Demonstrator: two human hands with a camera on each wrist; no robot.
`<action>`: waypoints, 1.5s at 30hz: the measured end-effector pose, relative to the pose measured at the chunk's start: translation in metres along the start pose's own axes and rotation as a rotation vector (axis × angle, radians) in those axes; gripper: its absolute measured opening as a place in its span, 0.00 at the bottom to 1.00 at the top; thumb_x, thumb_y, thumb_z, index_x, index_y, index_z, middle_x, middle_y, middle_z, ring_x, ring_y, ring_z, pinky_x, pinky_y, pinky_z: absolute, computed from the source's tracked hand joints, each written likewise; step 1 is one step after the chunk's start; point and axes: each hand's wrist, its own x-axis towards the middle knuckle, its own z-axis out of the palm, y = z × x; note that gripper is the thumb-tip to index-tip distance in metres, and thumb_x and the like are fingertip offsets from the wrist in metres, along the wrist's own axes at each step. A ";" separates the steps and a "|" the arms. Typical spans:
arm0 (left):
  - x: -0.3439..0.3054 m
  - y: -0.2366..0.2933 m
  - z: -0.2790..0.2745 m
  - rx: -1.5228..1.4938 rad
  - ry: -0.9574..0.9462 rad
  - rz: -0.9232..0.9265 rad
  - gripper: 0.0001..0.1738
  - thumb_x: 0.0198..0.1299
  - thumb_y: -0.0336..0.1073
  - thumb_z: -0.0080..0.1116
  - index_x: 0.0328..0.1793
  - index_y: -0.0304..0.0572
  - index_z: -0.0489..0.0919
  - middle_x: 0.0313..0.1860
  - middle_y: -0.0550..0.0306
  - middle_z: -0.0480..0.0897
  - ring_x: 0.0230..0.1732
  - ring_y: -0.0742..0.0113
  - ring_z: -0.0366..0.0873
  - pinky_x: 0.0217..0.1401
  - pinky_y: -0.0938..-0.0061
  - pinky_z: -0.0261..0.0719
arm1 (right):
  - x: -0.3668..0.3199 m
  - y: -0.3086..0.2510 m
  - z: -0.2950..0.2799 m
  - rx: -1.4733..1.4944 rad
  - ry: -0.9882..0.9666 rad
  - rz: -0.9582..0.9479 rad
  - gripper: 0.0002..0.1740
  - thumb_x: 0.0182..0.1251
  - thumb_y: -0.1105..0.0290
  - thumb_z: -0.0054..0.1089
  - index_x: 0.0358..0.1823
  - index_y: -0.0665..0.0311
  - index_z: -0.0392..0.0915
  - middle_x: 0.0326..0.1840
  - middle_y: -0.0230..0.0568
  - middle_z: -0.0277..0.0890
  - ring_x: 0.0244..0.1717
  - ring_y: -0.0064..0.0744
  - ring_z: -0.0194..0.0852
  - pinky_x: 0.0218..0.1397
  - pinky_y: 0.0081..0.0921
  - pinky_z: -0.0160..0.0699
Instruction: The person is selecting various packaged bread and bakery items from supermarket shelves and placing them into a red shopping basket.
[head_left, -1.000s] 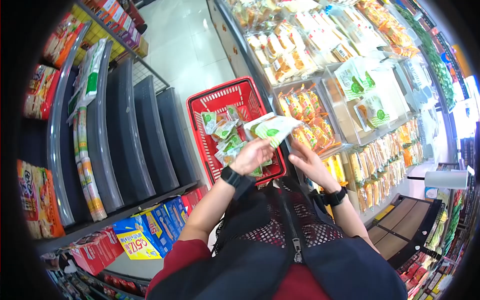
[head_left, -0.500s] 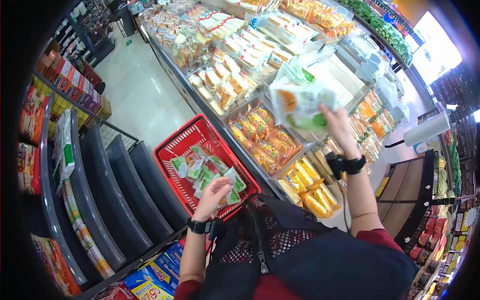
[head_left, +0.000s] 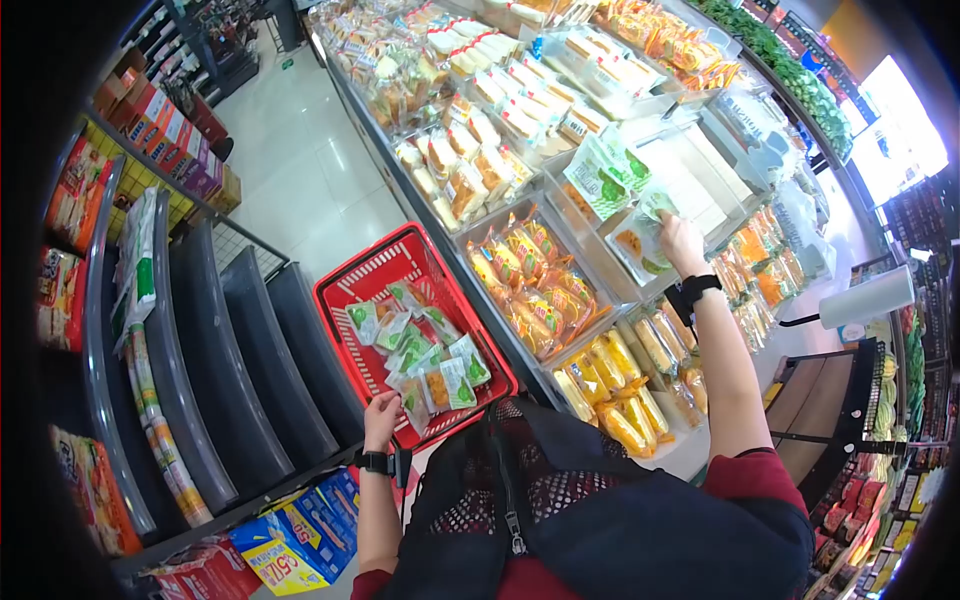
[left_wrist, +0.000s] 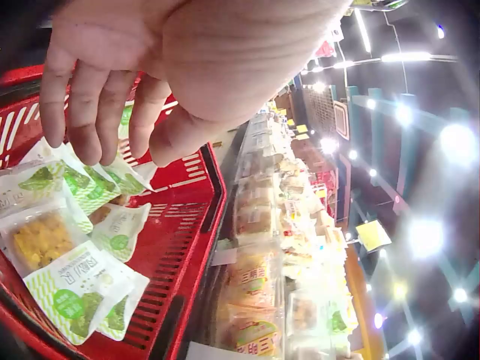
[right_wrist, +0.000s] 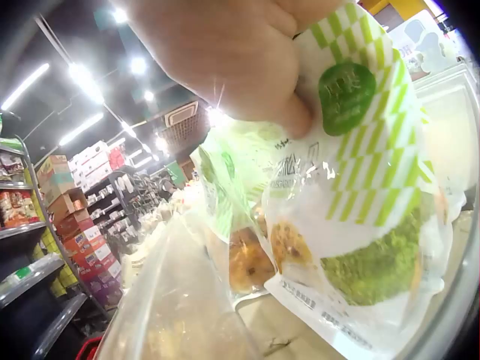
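My right hand (head_left: 683, 245) pinches the top of a green-and-white packet (head_left: 636, 245) in a clear display bin (head_left: 715, 185). In the right wrist view the fingers (right_wrist: 296, 116) press on the packet's upper part (right_wrist: 352, 187), which stands beside another packet (right_wrist: 244, 255). The left hand (head_left: 381, 420) is at the near left side of the red basket (head_left: 345, 345), beside the packets (head_left: 410, 350) in it. From the left wrist, that hand (left_wrist: 127, 82) hangs over the basket, fingers loosely bent and holding nothing, above several packets (left_wrist: 82, 292).
Wrapped buns (head_left: 530, 280) and yellow packs (head_left: 620, 385) fill bins beside the basket. Sandwiches (head_left: 470, 165) lie farther up the counter. Dark shelves (head_left: 240, 350) stand on the left, a tiled aisle (head_left: 305, 190) beyond the basket. A plastic roll (head_left: 868, 297) juts out at the right.
My right hand has moved from over the basket to the bin with a packet, now lowered into it. The left hand has shifted to the basket's near left side.
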 end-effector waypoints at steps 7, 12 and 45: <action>0.065 -0.090 0.004 0.394 0.078 0.131 0.25 0.55 0.41 0.62 0.56 0.33 0.76 0.49 0.45 0.82 0.51 0.56 0.80 0.55 0.67 0.76 | -0.008 -0.001 0.006 0.145 0.060 -0.126 0.14 0.64 0.65 0.53 0.49 0.59 0.76 0.37 0.56 0.80 0.39 0.53 0.80 0.41 0.44 0.79; 0.050 -0.075 0.016 0.726 0.177 0.175 0.30 0.48 0.43 0.64 0.56 0.35 0.75 0.43 0.36 0.82 0.46 0.48 0.82 0.50 0.61 0.78 | -0.038 -0.014 -0.007 0.038 -0.134 -0.022 0.27 0.55 0.58 0.66 0.54 0.61 0.72 0.39 0.55 0.80 0.42 0.54 0.80 0.43 0.45 0.78; -0.125 0.255 0.087 0.790 -0.075 1.619 0.09 0.49 0.27 0.64 0.37 0.38 0.78 0.38 0.55 0.81 0.42 0.58 0.79 0.49 0.63 0.76 | -0.154 -0.214 -0.093 0.765 0.106 -0.683 0.32 0.44 0.68 0.71 0.54 0.62 0.70 0.53 0.45 0.70 0.60 0.47 0.65 0.65 0.44 0.63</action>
